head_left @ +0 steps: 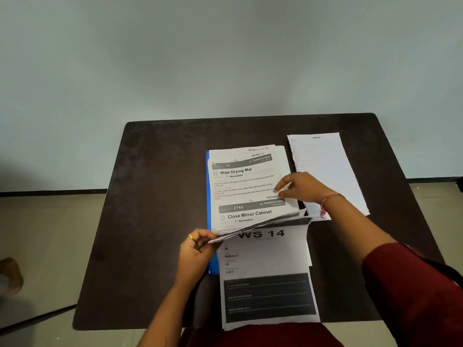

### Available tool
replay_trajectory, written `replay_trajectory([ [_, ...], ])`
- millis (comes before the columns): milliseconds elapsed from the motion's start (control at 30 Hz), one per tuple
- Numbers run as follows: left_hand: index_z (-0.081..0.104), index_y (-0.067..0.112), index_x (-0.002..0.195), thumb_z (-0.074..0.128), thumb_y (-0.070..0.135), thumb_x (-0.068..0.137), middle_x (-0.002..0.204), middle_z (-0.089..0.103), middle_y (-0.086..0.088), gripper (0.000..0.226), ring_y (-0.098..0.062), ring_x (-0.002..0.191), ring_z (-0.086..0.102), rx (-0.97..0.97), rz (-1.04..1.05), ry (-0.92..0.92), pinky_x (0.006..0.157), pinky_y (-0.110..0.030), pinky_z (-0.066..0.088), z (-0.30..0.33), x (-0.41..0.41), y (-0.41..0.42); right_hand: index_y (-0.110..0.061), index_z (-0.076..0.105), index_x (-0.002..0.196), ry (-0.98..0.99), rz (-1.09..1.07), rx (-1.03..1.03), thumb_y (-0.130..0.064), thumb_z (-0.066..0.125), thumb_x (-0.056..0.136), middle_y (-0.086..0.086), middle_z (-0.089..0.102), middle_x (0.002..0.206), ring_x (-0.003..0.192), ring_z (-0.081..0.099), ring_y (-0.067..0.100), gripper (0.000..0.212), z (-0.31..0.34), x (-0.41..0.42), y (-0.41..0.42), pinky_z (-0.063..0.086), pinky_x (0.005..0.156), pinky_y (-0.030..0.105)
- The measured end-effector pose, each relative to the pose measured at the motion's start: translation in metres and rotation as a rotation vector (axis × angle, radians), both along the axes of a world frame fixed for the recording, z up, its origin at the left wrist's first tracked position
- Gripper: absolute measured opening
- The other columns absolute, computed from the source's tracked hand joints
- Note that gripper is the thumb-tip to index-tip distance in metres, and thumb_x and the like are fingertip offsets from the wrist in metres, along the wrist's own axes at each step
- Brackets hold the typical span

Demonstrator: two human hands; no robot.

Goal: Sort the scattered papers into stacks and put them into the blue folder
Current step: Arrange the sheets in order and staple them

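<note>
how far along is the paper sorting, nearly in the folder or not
Partly there. Done: a printed stack already lies on the blue folder. In hand: the left hand lifts that stack's near edge while the right hand rests on its side. Left: the WS 14 sheet and the lined page lie outside on the table.
</note>
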State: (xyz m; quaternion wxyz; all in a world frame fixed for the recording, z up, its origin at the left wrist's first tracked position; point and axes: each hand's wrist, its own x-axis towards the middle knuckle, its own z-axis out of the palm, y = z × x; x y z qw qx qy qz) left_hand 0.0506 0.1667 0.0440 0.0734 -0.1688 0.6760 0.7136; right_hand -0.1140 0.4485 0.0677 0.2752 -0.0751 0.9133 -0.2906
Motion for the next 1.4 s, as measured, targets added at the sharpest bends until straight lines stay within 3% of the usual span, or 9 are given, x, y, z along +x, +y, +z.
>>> replay_trajectory([
  [167, 0.054, -0.001, 0.102, 0.066, -0.008, 0.08, 0.096, 0.074, -0.005, 0.026, -0.012, 0.099, 0.069, 0.019, 0.025, -0.002, 0.081, -0.031, 0.058, 0.001, -0.002, 0.002, -0.03, 0.067, 0.097, 0.056, 0.122, 0.315, -0.034, 0.07, 0.083, -0.017, 0.062, 0.095, 0.093, 0.055, 0.009, 0.015, -0.006, -0.01, -0.011, 0.027, 0.084, 0.034],
  [433, 0.068, 0.005, 0.088, 0.068, -0.002, 0.079, 0.111, 0.06, -0.006, 0.011, -0.009, 0.112, 0.06, -0.207, -0.078, 0.126, 0.085, -0.029, 0.057, -0.006, -0.003, -0.002, -0.033, 0.069, 0.089, 0.056, 0.148, 0.285, -0.03, 0.07, 0.084, -0.016, 0.068, 0.083, 0.086, 0.055, 0.004, 0.006, 0.001, -0.002, -0.01, 0.026, 0.083, 0.033],
  [567, 0.071, 0.009, 0.084, 0.071, -0.007, 0.078, 0.129, 0.048, 0.008, 0.017, 0.006, 0.124, 0.047, -0.289, -0.092, 0.142, 0.087, -0.015, 0.051, -0.006, -0.007, -0.001, -0.03, 0.072, 0.084, -0.076, 0.063, -0.048, -0.019, 0.072, 0.083, -0.013, 0.072, 0.082, 0.076, 0.06, -0.006, 0.011, 0.021, 0.011, 0.001, 0.042, 0.079, 0.021],
  [667, 0.07, 0.003, 0.09, 0.07, -0.005, 0.08, 0.133, 0.044, 0.014, 0.013, 0.017, 0.122, 0.042, -0.289, -0.096, 0.145, 0.085, -0.011, 0.05, -0.005, -0.009, 0.0, -0.015, 0.073, 0.094, -0.254, -0.07, -0.377, -0.015, 0.073, 0.082, -0.005, 0.074, 0.095, 0.094, 0.067, 0.005, 0.012, 0.034, 0.032, 0.009, 0.049, 0.087, 0.019],
  [800, 0.068, 0.007, 0.095, 0.068, 0.0, 0.083, 0.131, 0.054, 0.011, 0.014, 0.002, 0.12, 0.053, -0.201, -0.057, 0.114, 0.09, -0.021, 0.052, -0.006, -0.013, 0.001, -0.006, 0.074, 0.092, -0.437, -0.361, -0.82, -0.038, 0.088, 0.059, 0.015, 0.071, 0.108, 0.096, 0.068, 0.021, 0.048, 0.022, 0.065, 0.017, 0.054, 0.082, 0.026],
  [1100, 0.053, 0.008, 0.103, 0.065, 0.007, 0.088, 0.098, 0.071, -0.006, 0.019, -0.023, 0.093, 0.07, -0.082, 0.051, -0.047, 0.076, -0.033, 0.059, 0.002, -0.026, 0.015, -0.019, 0.06, 0.121, -0.373, -0.71, -0.918, -0.085, 0.063, 0.052, 0.01, 0.07, 0.113, 0.105, 0.067, 0.023, 0.096, -0.016, 0.115, 0.016, 0.055, 0.089, 0.033],
  [1233, 0.048, 0.011, 0.12, 0.064, 0.006, 0.09, 0.108, 0.067, -0.018, 0.035, -0.036, 0.099, 0.066, -0.028, 0.092, -0.113, 0.087, -0.05, 0.055, 0.001, -0.038, 0.021, -0.018, 0.06, 0.121, -0.312, -0.676, -0.845, -0.053, 0.07, 0.077, 0.005, 0.069, 0.117, 0.107, 0.066, 0.019, 0.057, -0.021, 0.128, 0.01, 0.053, 0.093, 0.036],
  [1300, 0.051, 0.012, 0.117, 0.062, 0.006, 0.091, 0.105, 0.07, -0.013, 0.029, -0.028, 0.094, 0.069, 0.018, 0.108, -0.131, 0.079, -0.041, 0.059, 0.001, -0.041, 0.024, -0.02, 0.059, 0.119, -0.255, -0.665, -0.79, -0.026, 0.064, 0.089, 0.004, 0.068, 0.119, 0.106, 0.066, 0.015, 0.031, -0.023, 0.13, 0.005, 0.053, 0.091, 0.032],
  [1400, 0.059, 0.01, 0.106, 0.06, 0.006, 0.092, 0.096, 0.074, -0.006, 0.015, -0.019, 0.083, 0.073, 0.065, 0.11, -0.149, 0.064, -0.026, 0.059, 0.005, -0.042, 0.028, -0.017, 0.057, 0.123, -0.233, -0.717, -0.809, -0.015, 0.057, 0.093, 0.004, 0.069, 0.118, 0.106, 0.066, 0.018, 0.029, -0.028, 0.131, 0.0, 0.053, 0.092, 0.035],
])
